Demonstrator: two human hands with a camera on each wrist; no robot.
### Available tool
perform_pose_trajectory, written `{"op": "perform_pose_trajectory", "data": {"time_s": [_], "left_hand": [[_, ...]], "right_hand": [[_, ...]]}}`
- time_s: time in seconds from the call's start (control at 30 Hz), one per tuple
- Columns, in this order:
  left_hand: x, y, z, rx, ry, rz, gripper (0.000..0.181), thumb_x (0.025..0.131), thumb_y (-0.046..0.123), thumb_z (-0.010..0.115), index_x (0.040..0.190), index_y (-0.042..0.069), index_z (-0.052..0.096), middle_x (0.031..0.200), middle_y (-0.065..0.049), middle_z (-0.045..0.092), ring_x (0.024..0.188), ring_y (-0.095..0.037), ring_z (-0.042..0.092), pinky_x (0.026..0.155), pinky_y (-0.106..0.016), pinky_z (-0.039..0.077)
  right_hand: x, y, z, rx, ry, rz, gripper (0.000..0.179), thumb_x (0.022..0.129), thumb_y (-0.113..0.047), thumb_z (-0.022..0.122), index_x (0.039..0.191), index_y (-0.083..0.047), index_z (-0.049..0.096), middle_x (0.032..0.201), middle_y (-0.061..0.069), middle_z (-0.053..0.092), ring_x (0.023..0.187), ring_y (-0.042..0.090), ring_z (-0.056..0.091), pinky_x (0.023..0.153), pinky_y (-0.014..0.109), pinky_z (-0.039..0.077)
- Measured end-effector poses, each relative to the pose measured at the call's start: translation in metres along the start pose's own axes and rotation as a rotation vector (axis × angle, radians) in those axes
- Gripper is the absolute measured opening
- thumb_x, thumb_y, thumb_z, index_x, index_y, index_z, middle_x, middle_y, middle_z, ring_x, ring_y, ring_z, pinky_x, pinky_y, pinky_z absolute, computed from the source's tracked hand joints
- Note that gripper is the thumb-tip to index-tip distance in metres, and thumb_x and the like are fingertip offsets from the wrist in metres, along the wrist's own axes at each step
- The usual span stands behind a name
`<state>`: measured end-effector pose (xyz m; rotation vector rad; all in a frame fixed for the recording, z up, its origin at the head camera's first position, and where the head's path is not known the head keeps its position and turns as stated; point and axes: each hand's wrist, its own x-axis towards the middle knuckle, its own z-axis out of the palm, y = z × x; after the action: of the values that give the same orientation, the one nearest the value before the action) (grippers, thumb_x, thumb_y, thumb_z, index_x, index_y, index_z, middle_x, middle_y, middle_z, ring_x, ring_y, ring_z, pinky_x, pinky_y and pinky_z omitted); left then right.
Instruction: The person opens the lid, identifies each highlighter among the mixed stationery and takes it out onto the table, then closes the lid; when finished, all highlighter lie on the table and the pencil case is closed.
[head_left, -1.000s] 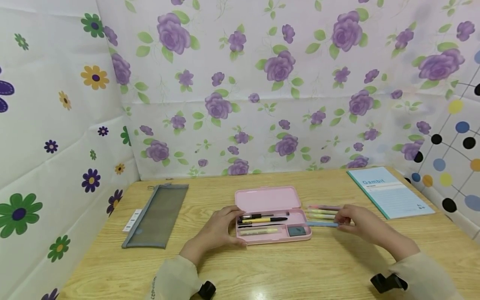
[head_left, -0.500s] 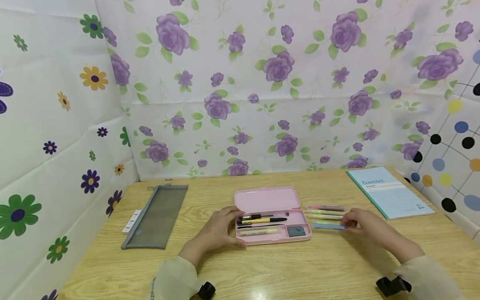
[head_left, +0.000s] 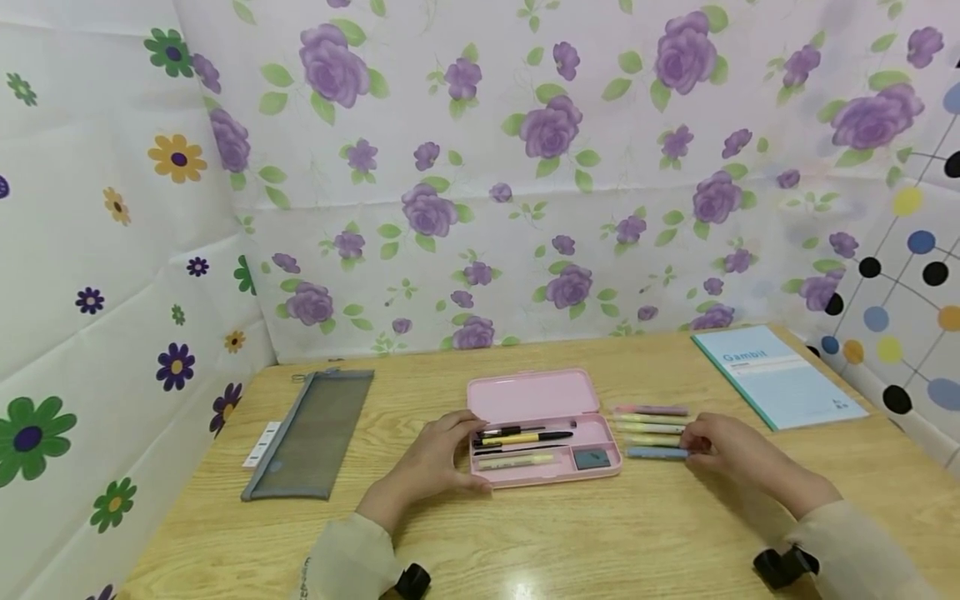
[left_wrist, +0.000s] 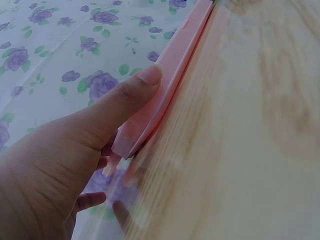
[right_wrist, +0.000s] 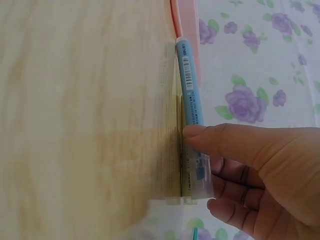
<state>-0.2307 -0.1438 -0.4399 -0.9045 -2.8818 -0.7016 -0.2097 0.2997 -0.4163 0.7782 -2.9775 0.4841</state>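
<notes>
Head view: the blue marker [head_left: 657,453] lies right of centre, lowest in a short row, with yellowish markers [head_left: 648,440] just above it and a pink marker [head_left: 651,409] at the top of the row. The right grip [head_left: 727,454] is narrow, pinching the blue marker near its clear end; the right wrist view shows the thumb on its near side and fingers behind it. Whether the marker bears on the table [head_left: 555,537] or hangs slightly off it, I cannot tell. The left grip [head_left: 431,454] holds the left end of the open pink pencil case [head_left: 532,396] at the middle of the frame, thumb at its near corner.

In the case lie a yellow-and-black pen [head_left: 525,438], a pale marker [head_left: 516,461] and, in the small lower-right compartment, a dark block [head_left: 592,459].

The step in hand seems to be placing or squaring up the blue marker beside the others while the case is steadied. From here, I judge, the move calls for either loosening the right fingers without nudging the row, or keeping the pinch firm and the marker level if it is to be lifted
</notes>
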Motion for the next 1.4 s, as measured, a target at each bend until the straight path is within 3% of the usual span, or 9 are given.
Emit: {"op": "perform_pose_trajectory", "data": {"time_s": [0.57,1.0,1.4], "left_hand": [[0.0,0.001,-0.002,-0.009,0.006,0.008,0.09,0.066,0.06,0.079,0.14,0.018,0.05,0.146,-0.006,0.046,0.136,-0.032,0.042,0.11,-0.056,0.035],[0.0,-0.001,0.001,-0.001,0.003,0.007,0.09,0.066,0.06,0.079,0.141,0.018,0.05,0.146,-0.006,0.045,0.136,-0.031,0.042,0.11,-0.056,0.034],[0.0,0.0,0.0,-0.006,-0.004,-0.002,0.09,0.066,0.06,0.078,0.141,0.019,0.049,0.147,-0.005,0.045,0.137,-0.03,0.041,0.111,-0.056,0.033]], "right_hand": [[0.001,0.001,0.002,-0.031,-0.024,0.009,0.011,0.079,-0.016,0.078,0.084,-0.017,0.068,0.079,-0.009,0.056,0.067,-0.003,0.044,0.057,0.022,0.042],[0.0,0.003,-0.004,0.053,-0.035,0.015,0.012,0.079,-0.016,0.077,0.088,-0.016,0.069,0.083,-0.009,0.062,0.071,-0.004,0.054,0.062,0.021,0.049],[-0.002,-0.003,-0.013,0.029,0.027,-0.001,0.011,0.081,-0.017,0.076,0.09,-0.015,0.069,0.08,-0.011,0.061,0.07,-0.004,0.052,0.06,0.022,0.048]]}}
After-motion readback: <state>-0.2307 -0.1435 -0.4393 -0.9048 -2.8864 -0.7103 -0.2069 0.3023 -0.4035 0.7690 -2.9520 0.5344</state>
